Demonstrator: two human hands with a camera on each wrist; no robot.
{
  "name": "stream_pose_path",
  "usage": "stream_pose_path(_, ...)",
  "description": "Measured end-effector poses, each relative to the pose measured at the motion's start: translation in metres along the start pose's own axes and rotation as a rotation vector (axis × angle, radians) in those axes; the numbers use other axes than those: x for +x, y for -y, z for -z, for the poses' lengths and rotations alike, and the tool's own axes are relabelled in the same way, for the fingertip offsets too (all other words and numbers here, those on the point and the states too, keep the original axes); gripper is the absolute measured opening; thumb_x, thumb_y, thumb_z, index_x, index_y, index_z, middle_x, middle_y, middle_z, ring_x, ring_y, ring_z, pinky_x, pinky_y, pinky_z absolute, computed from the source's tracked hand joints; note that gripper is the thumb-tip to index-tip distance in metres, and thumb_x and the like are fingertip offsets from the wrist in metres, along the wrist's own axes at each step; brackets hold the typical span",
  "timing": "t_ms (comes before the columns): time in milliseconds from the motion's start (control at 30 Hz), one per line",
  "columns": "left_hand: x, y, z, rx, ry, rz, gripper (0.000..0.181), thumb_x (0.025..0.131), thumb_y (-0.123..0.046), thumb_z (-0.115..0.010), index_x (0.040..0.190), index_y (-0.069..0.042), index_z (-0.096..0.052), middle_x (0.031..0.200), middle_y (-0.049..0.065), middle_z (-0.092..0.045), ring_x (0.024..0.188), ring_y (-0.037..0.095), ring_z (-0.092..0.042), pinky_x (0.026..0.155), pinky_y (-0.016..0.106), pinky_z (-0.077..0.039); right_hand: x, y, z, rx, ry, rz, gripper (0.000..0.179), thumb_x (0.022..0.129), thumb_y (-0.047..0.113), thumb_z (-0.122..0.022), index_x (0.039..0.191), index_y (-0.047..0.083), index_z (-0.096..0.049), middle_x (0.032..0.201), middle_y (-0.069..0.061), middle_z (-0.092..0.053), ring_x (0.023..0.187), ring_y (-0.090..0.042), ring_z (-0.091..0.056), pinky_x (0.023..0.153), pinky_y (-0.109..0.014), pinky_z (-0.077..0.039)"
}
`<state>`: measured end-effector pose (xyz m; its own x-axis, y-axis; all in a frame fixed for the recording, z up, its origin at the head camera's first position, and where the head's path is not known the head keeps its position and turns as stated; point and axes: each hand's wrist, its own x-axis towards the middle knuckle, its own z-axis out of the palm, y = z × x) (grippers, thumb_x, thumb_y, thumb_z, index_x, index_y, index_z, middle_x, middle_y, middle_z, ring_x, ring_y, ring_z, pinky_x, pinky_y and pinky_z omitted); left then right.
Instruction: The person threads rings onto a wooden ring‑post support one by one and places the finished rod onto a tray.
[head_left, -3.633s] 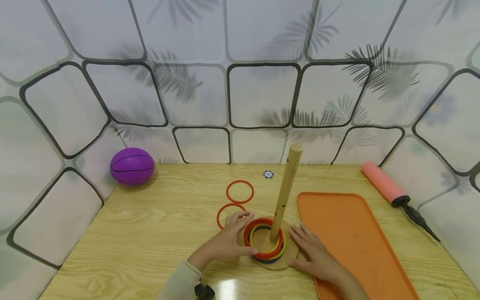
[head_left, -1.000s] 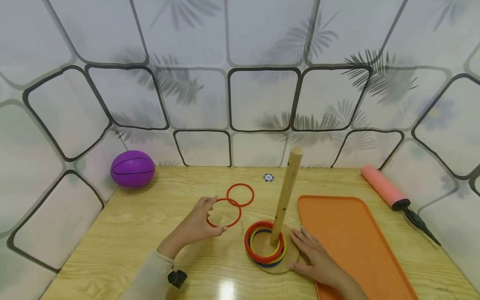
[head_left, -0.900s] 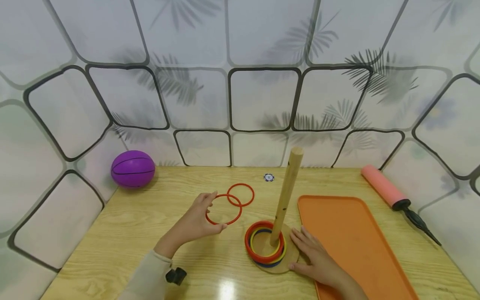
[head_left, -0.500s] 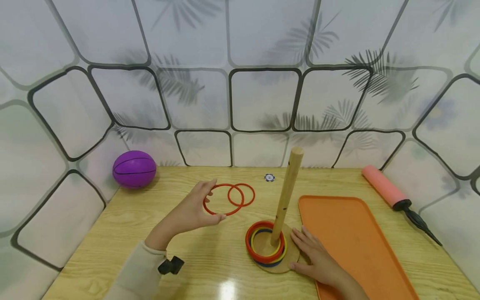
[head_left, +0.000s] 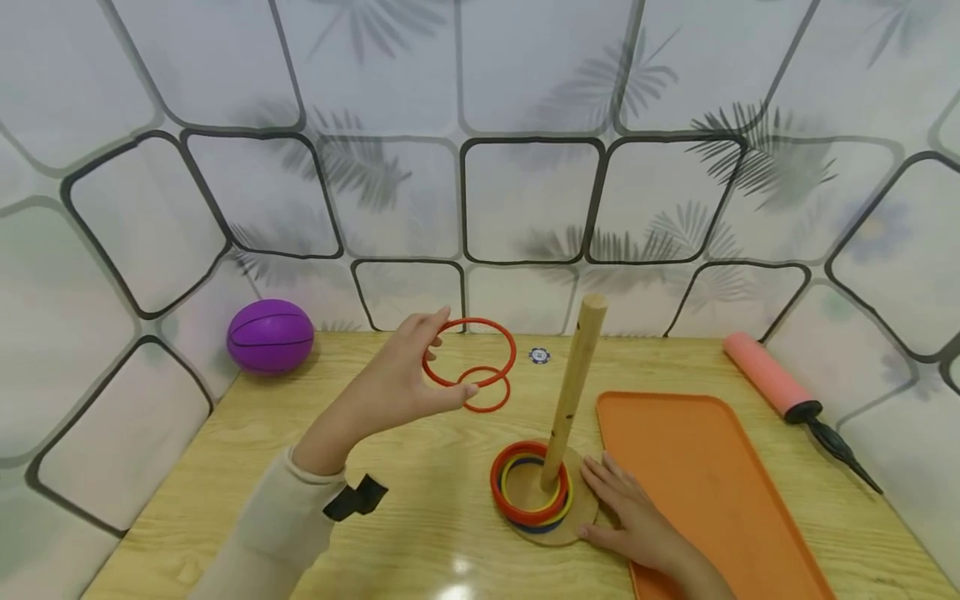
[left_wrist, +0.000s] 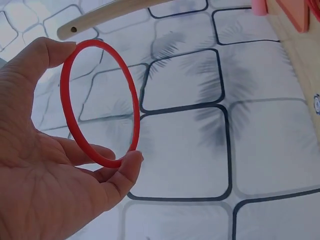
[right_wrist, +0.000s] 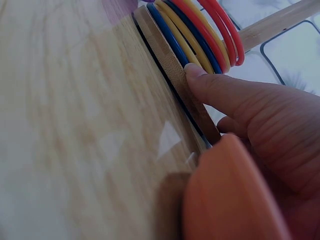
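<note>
My left hand [head_left: 397, 375] pinches a red plastic ring [head_left: 513, 348] between thumb and fingers, raised above the table and left of the wooden pole [head_left: 573, 383]. In the left wrist view the ring [left_wrist: 65, 92] is tilted, with daylight through its middle. The pole stands on a round wooden base [head_left: 585, 500]. Around its foot lie stacked red, yellow and blue rings [head_left: 498, 492], several in all. My right hand [head_left: 633, 517] rests at the base's right edge, fingers fairly straight; in the right wrist view its thumb [right_wrist: 215, 87] touches the base's rim.
Another red ring [head_left: 487, 409] lies flat on the table, behind the base and to its left. A blue-and-white chip [head_left: 539, 356] is near the wall. An orange tray [head_left: 705, 483] and pink hand pump [head_left: 768, 371] lie right; a purple ball [head_left: 270, 337] sits back left.
The left hand left the ring stack, took hold of one of the two red rings on the table and lifted it up, lately also rightward. The right hand stays at the base.
</note>
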<state>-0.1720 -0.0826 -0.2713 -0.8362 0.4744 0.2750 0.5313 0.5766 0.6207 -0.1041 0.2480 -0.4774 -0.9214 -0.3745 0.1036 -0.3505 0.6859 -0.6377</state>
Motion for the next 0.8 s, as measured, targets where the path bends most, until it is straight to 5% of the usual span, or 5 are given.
stream_pose_path(267, 0.011, -0.028, 0.018, -0.036, -0.005, 0.065, 0.086, 0.078, -0.038, -0.073, 0.146, -0.005, -0.032, 0.133, 0.009, -0.044, 0.112, 0.022, -0.048, 0.088, 0.042, -0.044, 0.001, 0.0, -0.002, -0.013, -0.014, 0.025, 0.077, 0.083, 0.044, -0.069, 0.142, 0.002, -0.042, 0.149, -0.015, -0.034, 0.14, -0.037, -0.014, 0.101, -0.006, 0.01)
stream_pose_path(500, 0.015, -0.05, 0.019, -0.064, -0.06, 0.108, 0.086, 0.078, -0.043, -0.072, 0.148, -0.012, -0.032, 0.124, 0.005, -0.046, 0.103, 0.021, -0.048, 0.08, 0.038, -0.046, -0.001, 0.0, -0.004, 0.002, 0.0, 0.018, 0.077, 0.083, 0.044, -0.068, 0.142, 0.002, -0.042, 0.149, -0.016, -0.033, 0.141, -0.026, -0.01, 0.1, -0.005, 0.011)
stream_pose_path(800, 0.023, -0.074, 0.023, -0.058, -0.087, 0.067, 0.087, 0.078, -0.043, -0.072, 0.149, -0.013, -0.031, 0.125, 0.002, -0.045, 0.098, 0.017, -0.046, 0.077, 0.035, -0.045, 0.0, -0.001, -0.001, 0.004, -0.025, 0.033, 0.076, 0.083, 0.042, -0.069, 0.142, 0.002, -0.042, 0.149, -0.017, -0.033, 0.138, -0.006, -0.002, 0.1, -0.005, 0.01)
